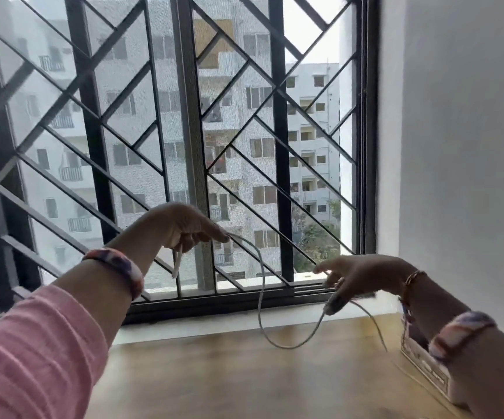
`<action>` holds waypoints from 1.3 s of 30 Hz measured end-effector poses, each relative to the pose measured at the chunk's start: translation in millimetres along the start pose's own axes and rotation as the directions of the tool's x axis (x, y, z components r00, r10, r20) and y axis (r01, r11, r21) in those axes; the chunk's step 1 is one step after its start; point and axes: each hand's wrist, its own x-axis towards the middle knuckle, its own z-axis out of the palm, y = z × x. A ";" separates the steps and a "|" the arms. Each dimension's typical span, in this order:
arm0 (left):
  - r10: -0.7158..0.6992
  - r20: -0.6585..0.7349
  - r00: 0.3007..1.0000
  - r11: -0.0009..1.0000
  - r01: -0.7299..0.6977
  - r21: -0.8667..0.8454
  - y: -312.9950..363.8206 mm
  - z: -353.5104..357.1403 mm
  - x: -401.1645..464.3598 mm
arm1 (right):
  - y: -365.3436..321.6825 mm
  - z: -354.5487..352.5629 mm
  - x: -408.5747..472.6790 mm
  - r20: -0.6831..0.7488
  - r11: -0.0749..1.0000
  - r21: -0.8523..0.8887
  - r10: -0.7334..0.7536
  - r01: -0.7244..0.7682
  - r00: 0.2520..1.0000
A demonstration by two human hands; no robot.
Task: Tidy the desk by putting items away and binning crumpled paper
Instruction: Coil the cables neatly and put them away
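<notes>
1. I am holding a thin white charging cable (261, 285) up in the air above the light wooden desk top (244, 376), in front of the window; it is hanging between my two hands in a long loop that is dipping down close to the desk surface.
2. My left hand (184, 226) is raised highest, its fingers curled round one end of the cable, with the forefinger and thumb pinching the cord where it leaves the hand; the white plug end (176, 263) is dangling down below my palm.
3. My right hand (362, 275) is sitting lower and to the right, fingers bent and pinching the cord further along; a further length of cable is trailing from this hand down toward the right edge of the desk.
4. Both of my wrists are wearing pink-and-purple patterned bangles, and my left arm is in a pink ribbed sleeve (30, 355).
5. Under my right forearm, a white patterned box (423, 362) is standing on the desk against the white wall (468, 146).
6. Behind everything, the black metal window grille (93, 146) is showing pale apartment blocks outside.
</notes>
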 end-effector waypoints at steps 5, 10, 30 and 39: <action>0.233 0.284 0.930 0.952 -0.157 -0.264 21.7 36.0 -9.3 | -44.2 5.2 -11.4 -0.105 0.893 0.313 -0.305 0.323 0.946; 0.348 0.265 0.899 0.862 -0.196 -0.467 36.9 52.3 -27.2 | -68.1 1.1 -26.2 -0.438 0.650 0.464 -0.422 0.602 0.794; -0.069 -0.600 0.797 -0.054 -0.603 -0.796 30.9 -18.5 -11.5 | -50.4 42.4 2.3 -0.439 0.802 0.035 -0.524 0.597 0.730; 0.863 -0.258 0.433 0.466 -0.489 0.738 -24.1 -3.3 12.2 | -52.9 9.3 -3.8 -0.721 0.842 -0.333 -0.518 0.425 0.461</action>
